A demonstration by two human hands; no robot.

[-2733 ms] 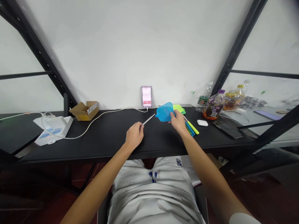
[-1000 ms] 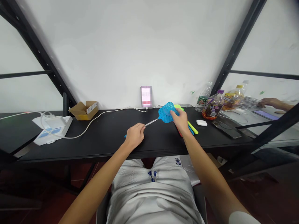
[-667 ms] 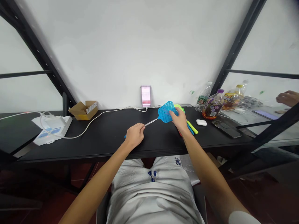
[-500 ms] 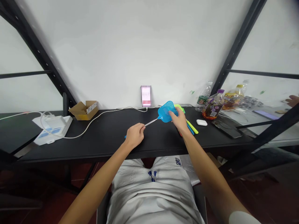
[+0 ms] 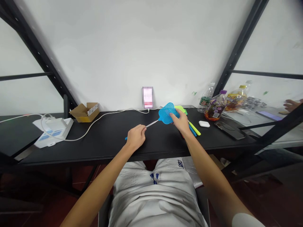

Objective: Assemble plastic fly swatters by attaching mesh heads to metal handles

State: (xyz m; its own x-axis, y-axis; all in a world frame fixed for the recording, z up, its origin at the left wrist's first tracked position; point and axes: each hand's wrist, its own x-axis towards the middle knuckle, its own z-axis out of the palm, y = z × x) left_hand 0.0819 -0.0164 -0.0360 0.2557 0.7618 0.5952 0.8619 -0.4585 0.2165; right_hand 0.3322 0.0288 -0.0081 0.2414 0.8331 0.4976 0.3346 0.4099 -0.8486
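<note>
A blue fly swatter (image 5: 166,113) with a perforated head and a thin metal rod is held over the black desk. My left hand (image 5: 136,136) is closed around the rod, and the blue handle end sticks out to its left. At the other end, my right hand (image 5: 180,121) pinches the right part of the swatter's head between thumb and fingers. Under and beyond my right hand lie more swatters, with a yellow-green handle (image 5: 194,128) and a blue handle (image 5: 192,130) showing; my hand and forearm cover much of them.
A phone (image 5: 148,97) leans on the wall, with a cable running left. An open cardboard box (image 5: 84,113) and a white power strip (image 5: 54,132) are at left. At right stand bottles (image 5: 216,105), with a white earphone case (image 5: 204,124) and a dark phone (image 5: 229,130). Another person's hand (image 5: 292,105) shows far right.
Both hands and the blue fly swatter have shifted very slightly left. The grip on it looks the same. At the far right, the other person's hand has moved a little left.
</note>
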